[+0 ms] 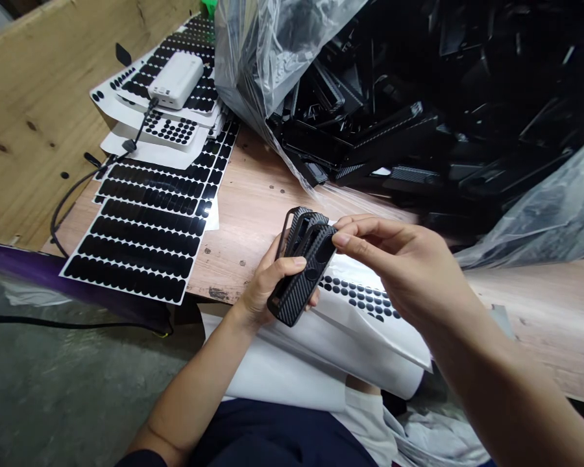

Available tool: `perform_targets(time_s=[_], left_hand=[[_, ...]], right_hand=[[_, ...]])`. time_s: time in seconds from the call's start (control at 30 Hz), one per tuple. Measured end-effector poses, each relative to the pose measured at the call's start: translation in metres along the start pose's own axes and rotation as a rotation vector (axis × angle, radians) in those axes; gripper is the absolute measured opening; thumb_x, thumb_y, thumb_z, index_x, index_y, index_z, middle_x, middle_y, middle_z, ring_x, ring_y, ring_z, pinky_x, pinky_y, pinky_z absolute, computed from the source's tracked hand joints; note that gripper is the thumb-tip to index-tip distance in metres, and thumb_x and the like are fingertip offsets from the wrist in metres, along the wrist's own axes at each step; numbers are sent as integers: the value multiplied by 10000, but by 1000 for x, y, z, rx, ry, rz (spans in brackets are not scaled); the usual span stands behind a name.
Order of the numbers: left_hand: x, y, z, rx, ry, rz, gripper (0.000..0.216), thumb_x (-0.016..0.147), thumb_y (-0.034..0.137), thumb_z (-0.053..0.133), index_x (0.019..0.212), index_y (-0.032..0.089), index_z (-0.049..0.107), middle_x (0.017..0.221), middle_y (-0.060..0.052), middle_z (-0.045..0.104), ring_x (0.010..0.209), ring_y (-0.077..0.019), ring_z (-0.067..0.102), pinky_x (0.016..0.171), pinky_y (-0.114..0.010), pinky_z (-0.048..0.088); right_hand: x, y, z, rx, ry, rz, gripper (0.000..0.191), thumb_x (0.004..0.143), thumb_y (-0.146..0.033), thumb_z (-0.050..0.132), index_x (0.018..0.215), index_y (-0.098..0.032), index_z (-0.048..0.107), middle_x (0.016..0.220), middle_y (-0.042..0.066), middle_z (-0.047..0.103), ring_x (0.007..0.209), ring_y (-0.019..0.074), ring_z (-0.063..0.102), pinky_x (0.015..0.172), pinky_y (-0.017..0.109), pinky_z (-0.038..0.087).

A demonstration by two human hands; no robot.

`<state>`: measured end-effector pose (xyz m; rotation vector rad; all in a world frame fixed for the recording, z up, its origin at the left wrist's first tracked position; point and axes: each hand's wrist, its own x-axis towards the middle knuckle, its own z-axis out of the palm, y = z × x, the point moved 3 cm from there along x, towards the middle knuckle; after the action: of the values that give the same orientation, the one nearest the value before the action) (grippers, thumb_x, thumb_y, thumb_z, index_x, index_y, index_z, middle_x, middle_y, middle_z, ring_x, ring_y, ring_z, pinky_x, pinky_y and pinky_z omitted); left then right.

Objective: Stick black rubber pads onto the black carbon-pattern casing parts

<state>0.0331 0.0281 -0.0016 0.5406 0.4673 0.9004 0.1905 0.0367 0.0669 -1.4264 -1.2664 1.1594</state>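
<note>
My left hand [267, 285] is wrapped round a small stack of black plastic casings [299, 285] with a carbon-fibre pattern, its thumb lying across the top one. The casings are long, with rounded ends, and tilt up to the right above the table edge. At their upper end, the thumb and index finger of my right hand [394, 250] are pinched together beside a dark oval patch. Whether a loose black sticker is between those fingertips, I cannot make out. Below both hands lies a white sheet of round black stickers [365, 298], partly curled over the edge.
A large clear plastic bag [267, 65] full of black casings [389, 143] fills the back right. Sheets of black stickers [141, 240] cover the table's left side, with a white power bank [176, 79] and cable on top. A wooden board [53, 123] stands at far left.
</note>
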Motion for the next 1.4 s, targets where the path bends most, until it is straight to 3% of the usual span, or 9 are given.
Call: perform_targets(time_s=[0.27, 0.6, 0.7, 0.8, 0.9, 1.03, 1.17, 1.3, 1.4], left_hand=[[0, 0, 1, 2, -5, 8, 580, 804, 416, 739, 1257, 210, 440, 804, 32, 649, 473, -129, 638, 412, -200, 493], [-2, -1, 1, 40, 15, -18, 615, 788, 435, 738, 1271, 213, 429, 769, 35, 641, 471, -139, 635, 408, -202, 476], [-4, 0, 1, 79, 21, -21, 657, 787, 435, 735, 1319, 211, 421, 748, 36, 638, 476, -149, 640, 412, -206, 480], [-5, 0, 1, 94, 21, -10, 727, 767, 430, 757, 1366, 212, 407, 802, 20, 657, 475, -145, 640, 430, -225, 506], [-8, -1, 0, 135, -2, 5, 804, 736, 433, 790, 1412, 221, 411, 888, -4, 673, 500, -149, 656, 443, -242, 528], [-12, -1, 0, 244, -12, 44, 806, 722, 460, 807, 1396, 200, 450, 872, -14, 685, 499, -158, 662, 442, -244, 539], [-11, -2, 0, 306, -3, 109, 810, 738, 482, 793, 1395, 142, 464, 819, -35, 682, 469, -149, 635, 409, -213, 489], [-8, -6, -5, 389, -76, 176, 1077, 732, 519, 804, 1616, 205, 275, 1042, -105, 730, 477, -134, 624, 427, -236, 490], [-1, -10, -12, 578, -130, 316, 1156, 717, 602, 834, 1650, 207, 276, 1286, -171, 686, 905, -282, 750, 718, -343, 610]], right_hand=[[-3, -10, 2, -126, 50, -111, 174, 748, -358, 880, 764, -224, 771, 861, 27, 768, 828, 195, 711, 762, 330, 618], [-15, -12, 6, -305, 89, -328, 42, 877, -269, 764, 847, -242, 751, 911, 20, 750, 871, 191, 719, 805, 351, 631], [-22, -11, 5, -428, 151, -464, 17, 907, -258, 749, 900, -245, 741, 1072, 66, 717, 970, 223, 706, 792, 374, 629], [-27, -11, -1, -533, 286, -557, 349, 849, -324, 818, 1175, -244, 724, 1412, 151, 561, 1171, 298, 644, 833, 427, 633], [-24, -2, -2, -425, 96, -400, 723, 816, -457, 836, 1458, -270, 563, 1475, 163, 545, 1184, 313, 645, 804, 428, 645], [-16, 16, 1, -188, -202, -94, 797, 807, -601, 801, 1492, -285, 545, 1459, 142, 610, 1036, 267, 698, 769, 402, 639], [-8, 30, -1, 103, -133, 81, 797, 701, -710, 819, 1336, -249, 682, 1394, 141, 656, 1124, 305, 673, 693, 333, 614], [-8, 33, 7, 192, -69, -3, 919, 726, -755, 756, 1465, -237, 581, 1390, 190, 662, 1192, 368, 663, 651, 377, 618], [-8, 36, 16, 255, -45, -67, 920, 600, -673, 858, 1373, -216, 663, 1121, 145, 782, 1002, 363, 730, 724, 455, 620]])
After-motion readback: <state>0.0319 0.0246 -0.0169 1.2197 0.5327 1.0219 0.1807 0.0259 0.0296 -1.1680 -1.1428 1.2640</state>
